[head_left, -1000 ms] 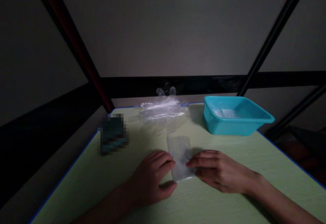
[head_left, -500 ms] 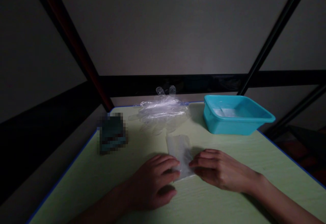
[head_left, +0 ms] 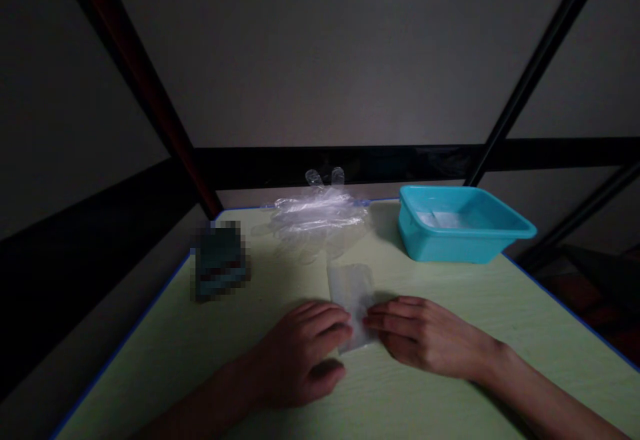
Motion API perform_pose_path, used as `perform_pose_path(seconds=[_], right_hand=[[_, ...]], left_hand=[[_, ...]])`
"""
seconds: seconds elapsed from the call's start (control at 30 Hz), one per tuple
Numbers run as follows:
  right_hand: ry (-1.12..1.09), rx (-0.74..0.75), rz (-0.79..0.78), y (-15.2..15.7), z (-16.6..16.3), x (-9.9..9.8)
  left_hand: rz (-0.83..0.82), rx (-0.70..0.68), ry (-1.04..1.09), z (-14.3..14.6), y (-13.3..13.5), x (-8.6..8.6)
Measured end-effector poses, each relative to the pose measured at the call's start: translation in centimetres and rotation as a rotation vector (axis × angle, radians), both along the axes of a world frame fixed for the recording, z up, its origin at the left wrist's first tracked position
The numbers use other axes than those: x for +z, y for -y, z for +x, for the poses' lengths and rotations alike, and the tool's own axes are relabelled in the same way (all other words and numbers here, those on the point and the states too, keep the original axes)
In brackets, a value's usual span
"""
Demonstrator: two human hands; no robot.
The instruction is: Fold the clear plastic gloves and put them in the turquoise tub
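Note:
A flat, roughly rectangular piece of thin translucent plastic film (head_left: 353,287) lies on the table; it looks folded, and the frames do not show for certain whether it is a disposable glove. My left hand (head_left: 313,350) rests its fingertips on the film's left edge, fingers stretched and thumb apart on the table. From the other side, my right hand (head_left: 420,333) lays its extended fingers on the right edge, its thumb mostly hidden. Neither hand grips the film. Beyond it is a loose pile of clear plastic disposable gloves (head_left: 320,213), some fingers sticking up at the back.
A turquoise plastic basin (head_left: 457,247) stands at the back right with something whitish inside. At the left edge sits a dark, pixelated object (head_left: 221,263). The pale green table (head_left: 260,373) has a blue edge, and a panelled wall rises behind it.
My right hand has slid slightly left, its fingers now further over the film and closer to my left hand. The film looks a little narrower. My left hand has barely moved.

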State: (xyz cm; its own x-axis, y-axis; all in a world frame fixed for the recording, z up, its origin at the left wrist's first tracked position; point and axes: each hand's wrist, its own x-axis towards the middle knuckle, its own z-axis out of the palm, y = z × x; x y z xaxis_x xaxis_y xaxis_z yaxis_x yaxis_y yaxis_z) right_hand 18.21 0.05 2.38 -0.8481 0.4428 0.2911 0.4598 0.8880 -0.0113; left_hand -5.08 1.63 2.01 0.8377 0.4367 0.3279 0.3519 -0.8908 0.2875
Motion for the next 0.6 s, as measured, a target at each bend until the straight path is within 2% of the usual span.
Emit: perform_pose_path(seconds=[0.13,0.4,0.5,0.6], right_hand=[[-0.012,0.004,-0.033,-0.01,-0.12,0.28],[-0.065,-0.133,-0.228,-0.17,-0.48,0.59],[-0.154,-0.222,-0.325,-0.18,-0.61,0.48],[-0.336,-0.316,-0.469,-0.46,-0.86,0.34]], left_hand=[[-0.018,0.033,0.048,0.04,-0.02,0.03],[-0.094,0.090,0.125,0.19,-0.40,-0.28],[-0.172,0.169,0.166,0.22,-0.50,-0.53],[-0.287,0.302,0.226,0.47,-0.69,-0.68]])
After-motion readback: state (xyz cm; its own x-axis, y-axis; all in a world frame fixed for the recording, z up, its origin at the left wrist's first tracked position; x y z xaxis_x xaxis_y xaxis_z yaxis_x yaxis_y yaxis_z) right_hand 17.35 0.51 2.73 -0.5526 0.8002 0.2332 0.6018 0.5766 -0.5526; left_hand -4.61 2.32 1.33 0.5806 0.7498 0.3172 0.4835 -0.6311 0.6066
